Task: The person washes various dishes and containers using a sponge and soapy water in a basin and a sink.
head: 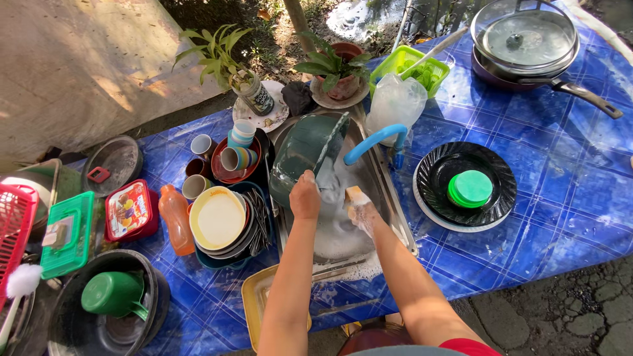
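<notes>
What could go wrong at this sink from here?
1. The left hand holds the dark green basin tilted by its rim over soapy water; a wet grip might slip.
2. The right hand with the sponge is covered in foam, so it could lose the sponge.
3. The stacked plates beside the sink sit close to the left elbow.

arms: bare, no sleeves | right hand (364,216): soapy | clothing: red edge
</notes>
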